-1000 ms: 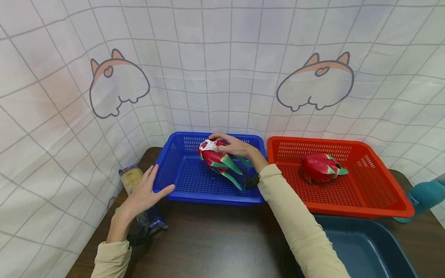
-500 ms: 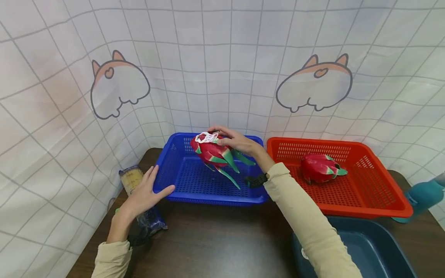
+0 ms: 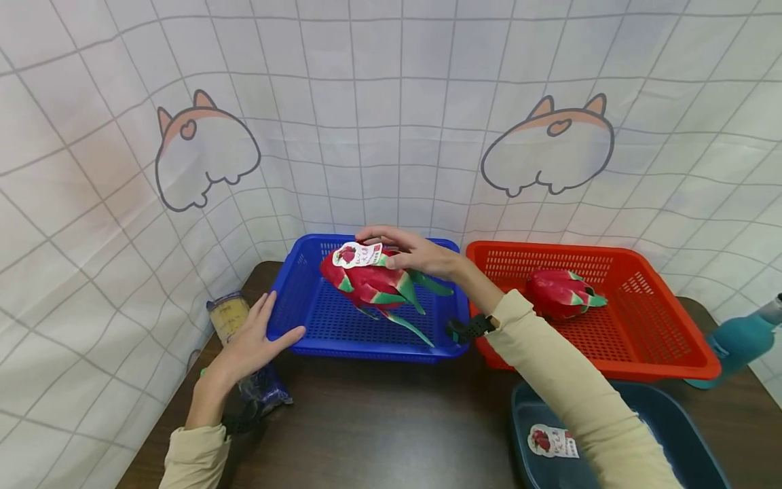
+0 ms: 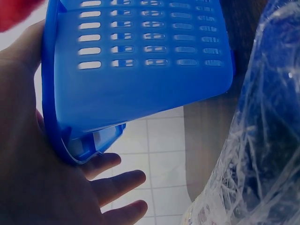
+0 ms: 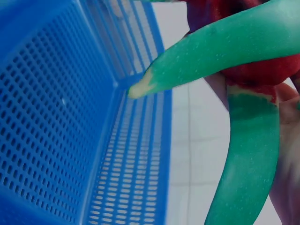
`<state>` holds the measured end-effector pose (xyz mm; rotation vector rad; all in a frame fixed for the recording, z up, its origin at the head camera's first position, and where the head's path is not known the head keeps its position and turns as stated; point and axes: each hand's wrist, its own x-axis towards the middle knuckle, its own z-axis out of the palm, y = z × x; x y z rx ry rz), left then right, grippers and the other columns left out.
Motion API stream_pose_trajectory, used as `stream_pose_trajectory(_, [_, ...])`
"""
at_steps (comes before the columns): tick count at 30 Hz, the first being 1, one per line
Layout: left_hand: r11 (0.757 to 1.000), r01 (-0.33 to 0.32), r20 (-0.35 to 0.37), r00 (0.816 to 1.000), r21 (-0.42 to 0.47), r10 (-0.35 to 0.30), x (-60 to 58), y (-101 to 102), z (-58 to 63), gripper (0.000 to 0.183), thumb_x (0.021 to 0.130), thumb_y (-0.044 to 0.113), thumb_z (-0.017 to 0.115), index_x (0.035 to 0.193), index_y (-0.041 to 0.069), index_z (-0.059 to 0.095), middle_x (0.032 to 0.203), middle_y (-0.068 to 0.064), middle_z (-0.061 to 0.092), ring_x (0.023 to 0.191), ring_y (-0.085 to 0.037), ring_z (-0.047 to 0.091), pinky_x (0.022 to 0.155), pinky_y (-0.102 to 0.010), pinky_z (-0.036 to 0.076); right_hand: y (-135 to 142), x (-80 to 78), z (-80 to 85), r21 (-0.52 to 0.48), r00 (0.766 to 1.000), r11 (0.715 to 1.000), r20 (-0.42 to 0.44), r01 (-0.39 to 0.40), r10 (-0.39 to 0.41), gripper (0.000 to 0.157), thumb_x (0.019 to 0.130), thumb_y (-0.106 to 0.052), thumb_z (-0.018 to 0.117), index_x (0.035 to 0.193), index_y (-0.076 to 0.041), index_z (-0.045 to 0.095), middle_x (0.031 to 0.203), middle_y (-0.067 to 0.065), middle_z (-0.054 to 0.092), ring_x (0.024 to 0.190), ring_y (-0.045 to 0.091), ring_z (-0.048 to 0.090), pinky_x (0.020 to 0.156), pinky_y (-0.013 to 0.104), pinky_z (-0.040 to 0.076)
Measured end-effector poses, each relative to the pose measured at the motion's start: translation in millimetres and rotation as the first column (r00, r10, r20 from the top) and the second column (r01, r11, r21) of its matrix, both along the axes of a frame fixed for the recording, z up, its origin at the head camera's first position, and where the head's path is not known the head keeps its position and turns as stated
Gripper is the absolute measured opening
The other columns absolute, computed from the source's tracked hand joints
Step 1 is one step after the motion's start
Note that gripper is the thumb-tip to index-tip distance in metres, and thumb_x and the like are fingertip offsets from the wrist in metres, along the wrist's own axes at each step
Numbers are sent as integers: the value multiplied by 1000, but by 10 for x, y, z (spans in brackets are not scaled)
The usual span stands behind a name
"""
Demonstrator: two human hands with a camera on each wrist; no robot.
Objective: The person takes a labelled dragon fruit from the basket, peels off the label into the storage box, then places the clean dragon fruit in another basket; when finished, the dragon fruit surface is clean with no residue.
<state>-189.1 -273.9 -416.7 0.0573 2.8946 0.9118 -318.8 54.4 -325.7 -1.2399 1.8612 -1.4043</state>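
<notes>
A large pink-red dragon fruit [image 3: 366, 285] with long green scales is gripped in my right hand [image 3: 424, 257], over the blue mesh basket [image 3: 379, 352]. A white label [image 3: 360, 255] with a fruit picture lies on its upper side. In the right wrist view, two green scales [image 5: 201, 61] hang across the basket's mesh. My left hand [image 3: 247, 346] rests on the basket's left rim, fingers straight and thumb apart. The left wrist view shows its fingers [image 4: 119, 187] beyond the slotted blue wall [image 4: 140, 89].
On the right, a red mesh basket [image 3: 672, 370] holds another dragon fruit [image 3: 559, 293]. A dark blue tray [image 3: 666, 407] in front has a similar label [image 3: 552, 441] in it. A teal bottle [image 3: 742, 343] stands far right. A clear-wrapped yellow-and-blue package [image 3: 229, 316] lies by my left hand.
My right hand has lifted the dragon fruit and carried it a little left and toward me over the blue basket. The tray's label has come into view. My left hand stays put.
</notes>
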Motion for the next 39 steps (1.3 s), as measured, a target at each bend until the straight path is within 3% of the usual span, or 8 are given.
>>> stream_pose_trajectory(1, [1000,-1,2,1000,-2,1,0,1,10,103,88,67,52,157,14,-4,162,-22,-1,144,-53,13,103,-76,23,-7,45,16,4,1000,1000,-12,-18,18,101,74,-73,63,148,-10,33,145,15,40,125,30,48,84,37,58])
stream_pose_trajectory(4, [1000,-4,1,1000,-11,4,-5,0,37,103,88,67,52,157,14,-4,162,-23,0,143,-54,14,103,-76,24,-22,182,44,26,997,998,-43,-59,60,103,74,-75,62,147,-7,33,148,15,39,129,30,44,89,40,56])
stream_pose_trajectory(11, [1000,-5,-6,1000,-28,5,-11,9,29,103,88,67,52,157,12,-2,162,-24,2,143,-54,14,104,-75,25,-1,466,-25,53,988,988,-44,-147,149,90,81,-64,61,145,-6,37,146,15,39,127,26,44,90,38,56])
stream_pose_trajectory(19, [1000,-4,-8,1000,-16,4,-3,23,39,104,88,66,53,157,11,-2,162,-23,1,143,-54,14,104,-76,23,95,826,-189,60,947,945,22,-322,321,82,86,-57,59,144,-4,37,139,19,43,120,19,50,86,41,58])
stream_pose_trajectory(28, [1000,5,-1,1000,-1,-5,27,26,49,103,88,65,53,157,12,-3,162,-22,0,144,-53,14,103,-76,23,183,1073,-387,74,907,905,88,-419,412,75,89,-46,59,145,-3,34,142,21,40,121,12,49,88,39,57])
stream_pose_trajectory(32, [1000,10,-15,1000,3,-10,28,27,56,102,89,64,53,157,13,-3,162,-22,0,144,-53,15,103,-76,23,178,1158,-526,104,890,885,89,-454,446,74,89,-49,57,145,-7,35,142,18,42,120,9,50,89,36,57])
stream_pose_trajectory(39, [1000,13,-12,1000,6,-13,30,25,50,103,89,65,53,157,13,-4,163,-21,0,144,-52,14,104,-76,23,192,1183,-745,195,898,877,108,-439,426,67,88,-44,59,144,-15,40,140,9,46,117,5,51,89,30,56])
